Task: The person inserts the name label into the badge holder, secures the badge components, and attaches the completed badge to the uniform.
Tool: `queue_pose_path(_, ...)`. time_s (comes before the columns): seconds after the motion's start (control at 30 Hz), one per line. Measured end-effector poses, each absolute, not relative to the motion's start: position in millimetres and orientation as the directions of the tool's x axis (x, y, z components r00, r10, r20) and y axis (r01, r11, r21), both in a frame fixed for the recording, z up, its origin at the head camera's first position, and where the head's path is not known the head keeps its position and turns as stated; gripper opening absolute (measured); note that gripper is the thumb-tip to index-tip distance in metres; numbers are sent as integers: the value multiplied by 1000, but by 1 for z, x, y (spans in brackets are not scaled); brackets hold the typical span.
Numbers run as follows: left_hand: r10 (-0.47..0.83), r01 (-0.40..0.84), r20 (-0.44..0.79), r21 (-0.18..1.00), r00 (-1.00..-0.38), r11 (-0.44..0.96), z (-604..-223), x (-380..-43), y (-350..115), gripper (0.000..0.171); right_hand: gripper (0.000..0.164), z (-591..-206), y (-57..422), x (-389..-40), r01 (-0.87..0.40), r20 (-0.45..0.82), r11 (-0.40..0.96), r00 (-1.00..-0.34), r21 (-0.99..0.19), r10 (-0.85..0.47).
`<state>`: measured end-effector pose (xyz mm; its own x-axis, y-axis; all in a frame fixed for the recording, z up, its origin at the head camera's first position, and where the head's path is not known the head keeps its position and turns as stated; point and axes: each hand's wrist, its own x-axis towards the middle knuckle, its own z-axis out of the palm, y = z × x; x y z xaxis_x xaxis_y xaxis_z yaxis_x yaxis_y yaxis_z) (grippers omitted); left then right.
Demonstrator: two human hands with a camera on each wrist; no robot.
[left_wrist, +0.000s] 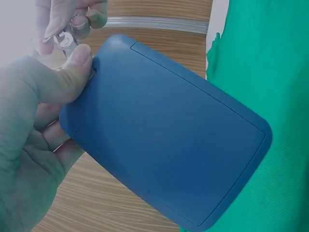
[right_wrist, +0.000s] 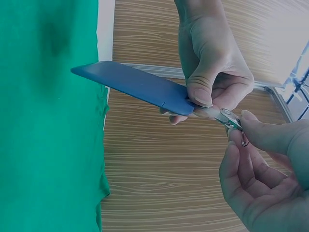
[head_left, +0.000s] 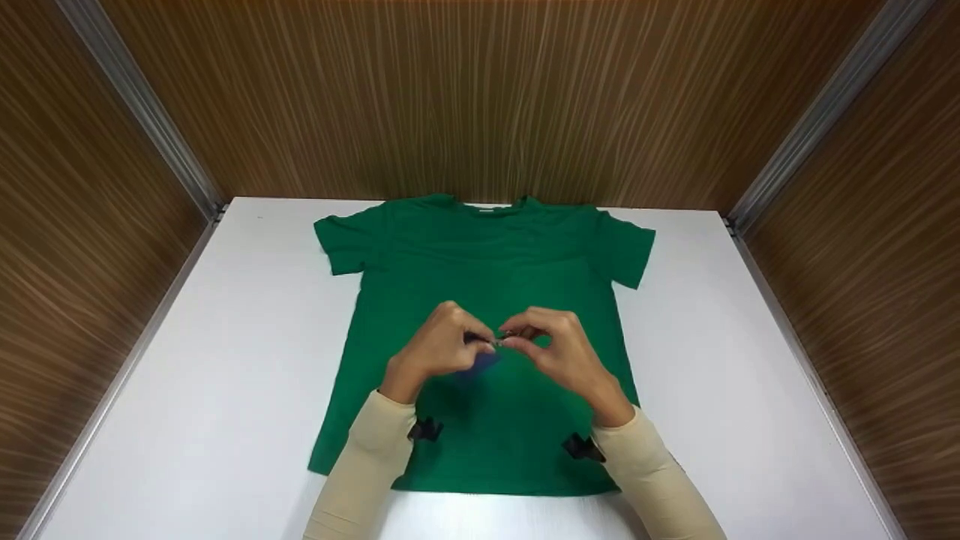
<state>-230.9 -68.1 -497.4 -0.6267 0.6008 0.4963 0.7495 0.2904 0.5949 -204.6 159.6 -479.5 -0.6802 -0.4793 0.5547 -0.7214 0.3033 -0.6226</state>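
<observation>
A green T-shirt lies flat, front up, on the white table, collar at the far edge. Above its middle my two hands meet. My left hand grips a flat blue case with rounded corners by one corner, thumb pressed on it. From that corner sticks a small metal clip, pinched between the thumb and fingers of my right hand. In the right wrist view the blue case shows edge-on. Both forearms wear beige sleeves.
Wood-grain walls close in the table at the back and both sides, with metal rails in the corners. Bare white tabletop lies left and right of the shirt.
</observation>
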Motion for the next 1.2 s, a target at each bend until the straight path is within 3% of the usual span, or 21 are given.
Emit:
queue_pose_path(0.4, 603, 730, 471, 616, -643, 296, -497, -231, -68, 13, 11, -479, 159, -205, -734, 564, 289, -665, -615, -490)
queue_pose_path(0.63, 614, 733, 469, 617, -635, 287, -498, -232, -67, 15, 16, -478, 161, -205, -701, 507, 300, -689, -647, -517)
queue_pose_path(1.2, 647, 702, 426, 668, -632, 246, -501, -233, -67, 11, 12, -475, 162, -204, -719, 526, 301, -675, -627, -517)
